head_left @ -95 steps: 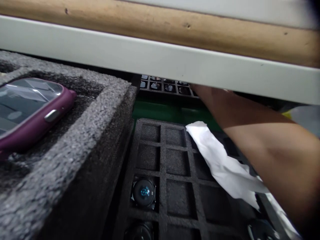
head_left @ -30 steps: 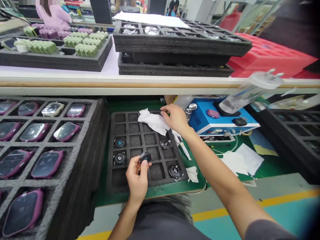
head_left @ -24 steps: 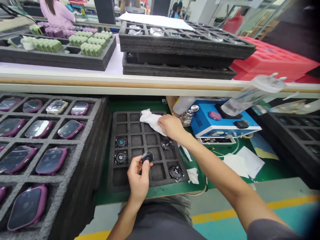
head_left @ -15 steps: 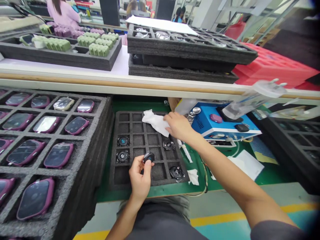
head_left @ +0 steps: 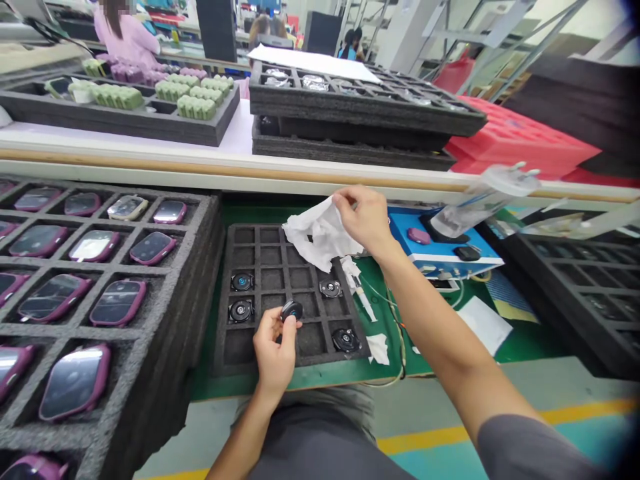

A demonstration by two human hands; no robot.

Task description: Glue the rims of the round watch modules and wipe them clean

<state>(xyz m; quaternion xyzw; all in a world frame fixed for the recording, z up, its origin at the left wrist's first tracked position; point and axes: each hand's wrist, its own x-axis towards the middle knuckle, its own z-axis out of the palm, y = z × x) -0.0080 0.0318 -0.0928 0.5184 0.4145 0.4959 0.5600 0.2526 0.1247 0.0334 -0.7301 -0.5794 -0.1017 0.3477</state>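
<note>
Between thumb and fingers, my left hand (head_left: pixel 276 353) pinches a round black watch body (head_left: pixel 292 311) above the near part of a black foam tray (head_left: pixel 243 347). My right hand (head_left: pixel 364 217) grips the upper edge of a crumpled white tissue (head_left: pixel 320 235), which spreads over the tray's far right corner and hides some compartments. Other round watch bodies lie in the tray: two at the left, one with a blue centre (head_left: pixel 242 282), and two at the right, the nearer one (head_left: pixel 347 340) close to the tray's front corner.
Deep foam trays of purple-framed watches (head_left: pixel 119 307) stand at the left. A syringe (head_left: pixel 366 303) and tissue scraps (head_left: pixel 379 349) lie right of the tray. Behind them is a blue machine (head_left: pixel 435 253) holding a clear cup. A shelf edge (head_left: pixel 200 163) crosses above, carrying stacked trays.
My right hand has lifted the tissue's edge up and away, so the tissue is spread wider. My left hand still holds the watch body, turned slightly. The view has shifted a little.
</note>
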